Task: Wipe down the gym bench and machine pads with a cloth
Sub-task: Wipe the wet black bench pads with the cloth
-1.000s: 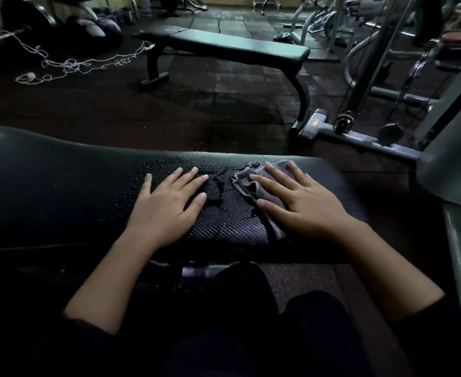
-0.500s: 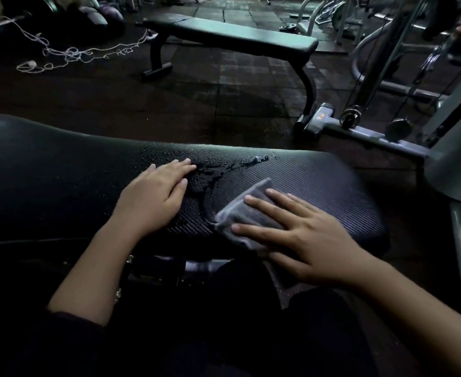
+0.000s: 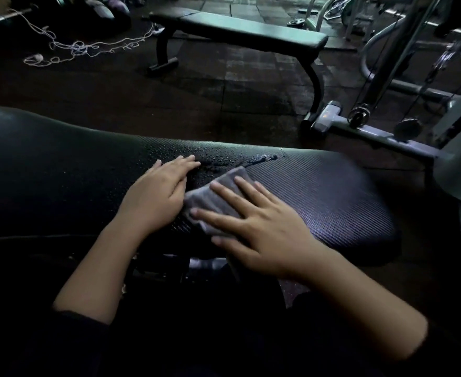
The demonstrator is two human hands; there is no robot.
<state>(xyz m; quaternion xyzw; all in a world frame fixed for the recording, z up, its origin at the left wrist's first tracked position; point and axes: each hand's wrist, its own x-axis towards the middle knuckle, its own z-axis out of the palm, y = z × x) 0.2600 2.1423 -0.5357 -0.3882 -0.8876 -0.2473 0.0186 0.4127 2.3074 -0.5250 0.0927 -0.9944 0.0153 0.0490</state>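
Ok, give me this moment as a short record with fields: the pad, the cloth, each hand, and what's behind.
pad: black textured bench pad, water droplets along its far edge
cloth: grey cloth, flat on the pad
right hand: right hand, fingers spread, pressing the cloth
left hand: left hand, flat on the pad, empty, beside the cloth
behind: flat bench, white cord on the floor

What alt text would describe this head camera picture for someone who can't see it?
A right hand presses a grey cloth flat on a dark padded bench beaded with water droplets, while the left hand rests beside it. Another bench stands behind.
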